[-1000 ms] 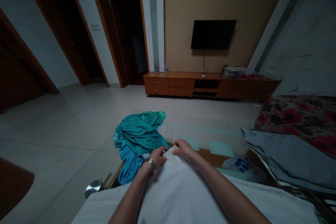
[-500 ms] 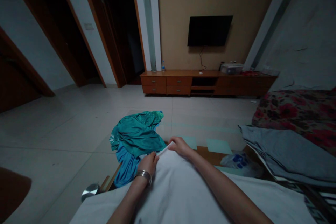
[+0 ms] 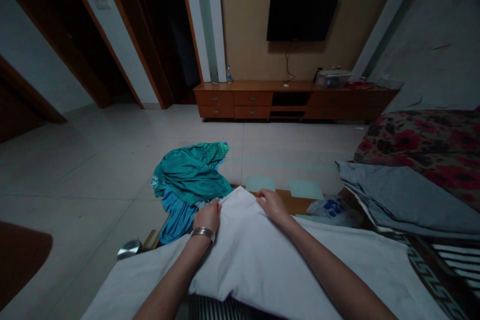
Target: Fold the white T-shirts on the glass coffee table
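A white cloth lies spread in front of me, its far part raised to a peak between my hands. My left hand, with silver bangles at the wrist, is closed on the cloth's left edge. On the right edge, my right hand pinches the fabric between thumb and fingers. Just beyond my left hand sits a crumpled heap of teal clothing, with a blue garment hanging below it. The cloth hides most of the table under it.
Folded grey fabric lies at the right, beside a floral-covered seat. A clear plastic bag rests on the table past my right hand. A round metal piece is at the left table corner. A low wooden cabinet stands by the far wall.
My hands have moved apart along the cloth, and its peak now stands between them. The cloth's near edge has lifted, showing striped fabric below. The view has tipped downward.
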{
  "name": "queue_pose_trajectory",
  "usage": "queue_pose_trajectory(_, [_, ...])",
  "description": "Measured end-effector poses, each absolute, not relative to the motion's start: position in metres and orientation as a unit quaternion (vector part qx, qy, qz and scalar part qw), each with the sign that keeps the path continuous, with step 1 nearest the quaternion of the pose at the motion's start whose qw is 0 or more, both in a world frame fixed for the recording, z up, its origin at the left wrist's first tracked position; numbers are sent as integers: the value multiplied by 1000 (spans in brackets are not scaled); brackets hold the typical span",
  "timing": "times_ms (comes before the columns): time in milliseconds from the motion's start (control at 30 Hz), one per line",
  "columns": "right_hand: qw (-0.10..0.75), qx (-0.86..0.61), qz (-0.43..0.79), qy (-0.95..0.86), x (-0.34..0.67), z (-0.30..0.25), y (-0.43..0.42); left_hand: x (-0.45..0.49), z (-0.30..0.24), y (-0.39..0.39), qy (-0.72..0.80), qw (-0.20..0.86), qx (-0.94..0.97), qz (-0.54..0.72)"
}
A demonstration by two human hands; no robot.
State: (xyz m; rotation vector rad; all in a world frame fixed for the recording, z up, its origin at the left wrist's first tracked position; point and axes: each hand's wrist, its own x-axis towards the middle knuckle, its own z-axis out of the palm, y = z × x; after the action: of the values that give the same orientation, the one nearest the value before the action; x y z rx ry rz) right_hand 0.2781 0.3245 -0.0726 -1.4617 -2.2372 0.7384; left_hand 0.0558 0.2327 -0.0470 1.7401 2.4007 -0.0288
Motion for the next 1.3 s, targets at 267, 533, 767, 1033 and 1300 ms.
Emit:
queue_pose_trajectory(267, [289, -464, 173, -819, 307, -74, 309, 39, -39, 220, 794, 130, 592, 46])
queue_pose_trajectory(533, [232, -438, 44, -868, 441, -75, 207, 19, -25, 159, 800, 100, 592, -17])
queue_pose_trajectory(767, [139, -489, -23, -861, 541, -110, 187, 19, -37, 156, 790, 51, 605, -86])
queue_pose_trajectory(1033, [187, -556, 9, -810, 575, -93, 182, 26, -31, 157, 740, -50, 669, -55])
queue_pose_trajectory(1300, [231, -692, -30, -683, 629, -106, 177, 148, -30, 221, 505, -68, 859, 51])
